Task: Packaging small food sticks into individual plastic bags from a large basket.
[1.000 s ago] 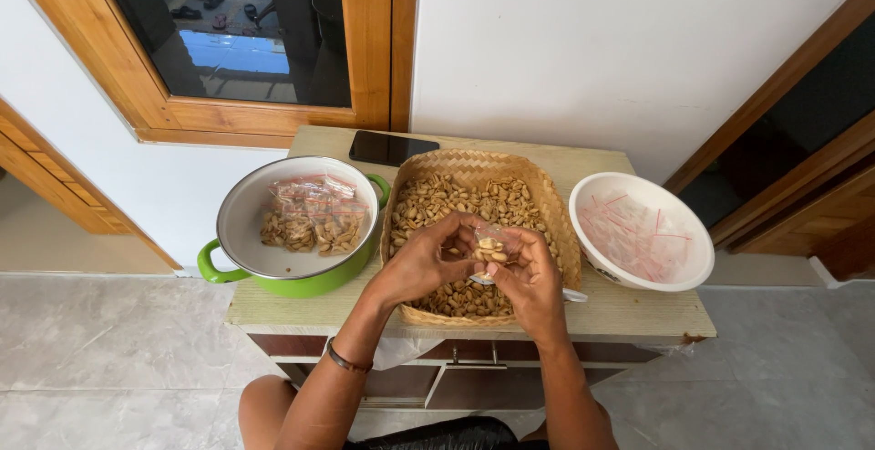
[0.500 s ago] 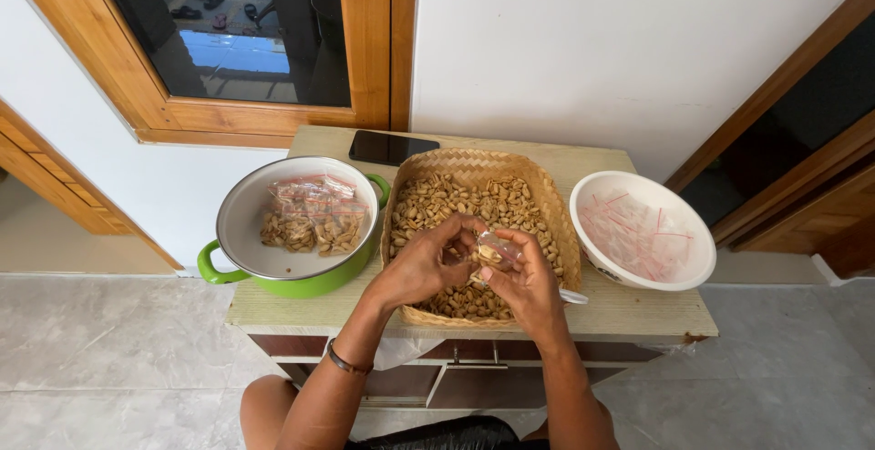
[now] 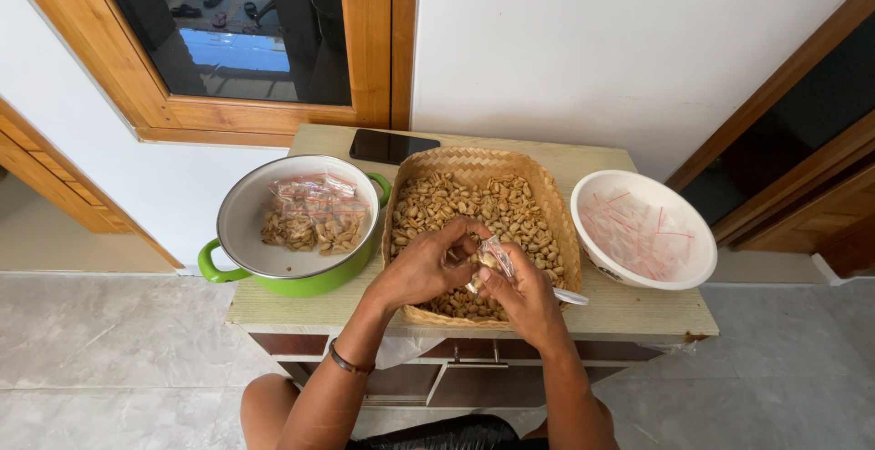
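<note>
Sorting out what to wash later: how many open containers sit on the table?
3. A green pot at the left with filled bags, a woven basket of peanuts in the middle under both hands, and a white bowl of empty bags at the right.

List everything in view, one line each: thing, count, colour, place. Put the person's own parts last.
table: one, pale wood-grain top, centre, against the wall
woven tray: one, tan, middle of the table
peanuts: many, light brown, loose in the woven tray
pot: one, green outside and white inside, left on the table
filled bags: several, clear with red strips, in the pot
bowl: one, white, right on the table
empty bags: many, clear with red strips, in the bowl
phone: one, black, back of the table
small bag: one, clear, between both hands
left hand: over the woven tray
right hand: over the woven tray
</note>
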